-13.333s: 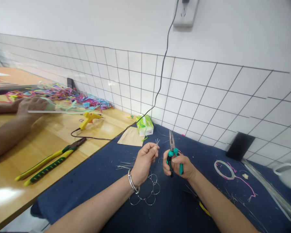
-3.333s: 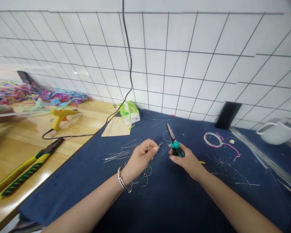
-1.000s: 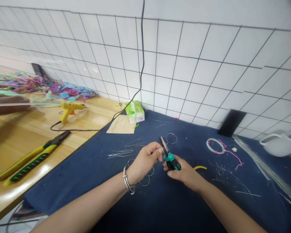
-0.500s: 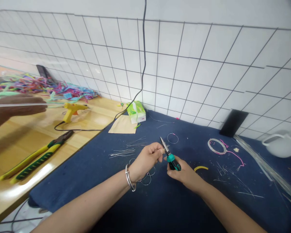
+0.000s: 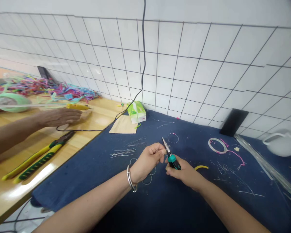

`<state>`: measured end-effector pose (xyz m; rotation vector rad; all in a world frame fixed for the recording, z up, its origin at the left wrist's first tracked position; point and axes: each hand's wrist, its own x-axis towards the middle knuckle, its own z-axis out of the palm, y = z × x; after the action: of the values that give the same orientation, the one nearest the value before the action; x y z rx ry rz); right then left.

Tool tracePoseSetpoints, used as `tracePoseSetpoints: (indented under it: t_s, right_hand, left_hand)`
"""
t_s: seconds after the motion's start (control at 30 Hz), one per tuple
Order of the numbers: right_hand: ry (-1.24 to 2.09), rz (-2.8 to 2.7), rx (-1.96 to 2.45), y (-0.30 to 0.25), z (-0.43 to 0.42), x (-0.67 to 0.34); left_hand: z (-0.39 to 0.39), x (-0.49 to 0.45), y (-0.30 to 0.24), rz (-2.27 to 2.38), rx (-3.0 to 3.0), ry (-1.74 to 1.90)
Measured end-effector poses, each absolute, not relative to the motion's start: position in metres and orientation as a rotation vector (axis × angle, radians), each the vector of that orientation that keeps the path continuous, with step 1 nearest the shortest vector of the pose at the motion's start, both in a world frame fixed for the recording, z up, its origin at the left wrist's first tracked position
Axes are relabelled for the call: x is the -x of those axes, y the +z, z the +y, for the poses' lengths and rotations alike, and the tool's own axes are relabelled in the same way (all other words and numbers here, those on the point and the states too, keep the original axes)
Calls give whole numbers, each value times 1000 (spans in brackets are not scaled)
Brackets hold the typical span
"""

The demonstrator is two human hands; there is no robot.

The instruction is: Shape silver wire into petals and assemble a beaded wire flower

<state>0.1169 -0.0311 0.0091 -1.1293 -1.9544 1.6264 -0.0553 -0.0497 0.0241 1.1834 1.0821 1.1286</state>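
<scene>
My right hand (image 5: 181,171) is wrapped round the black and teal handles of long-nose pliers (image 5: 169,151), whose metal jaws point up and away. Just left of the jaws, my left hand (image 5: 149,163), with a silver bangle on its wrist, is closed in a pinch. A thin wire seems to be between thumb and finger, mostly hidden by them. Under and beside this hand lie several wire rings (image 5: 147,179) on the dark blue cloth (image 5: 87,171). Beyond the pliers is one more wire ring (image 5: 173,138) with a pink spot.
Straight wires (image 5: 123,152) lie left of my hands, cut scraps (image 5: 232,174) to the right. Also there: a white spool (image 5: 217,145), a wire bundle (image 5: 259,158) and a white jug (image 5: 281,145). Large pliers (image 5: 38,158) and another person's hand (image 5: 60,117) are on the wooden table at left.
The other person's hand has moved right and down, now over the yellow glue gun, uncovering a mint-green coil. My hands and the pliers have barely shifted.
</scene>
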Motion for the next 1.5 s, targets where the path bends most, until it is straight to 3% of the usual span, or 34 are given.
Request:
tracePoseSetpoints:
  t_s: [0.87, 1.5]
  right_hand:
    - [1379, -1941, 1205, 3, -29, -100]
    - [657, -2150, 1179, -7, 25, -121]
  left_hand:
    - [-46, 61, 25, 1111, -1308, 1250]
    - [2, 39, 28, 1112, -1371, 1199]
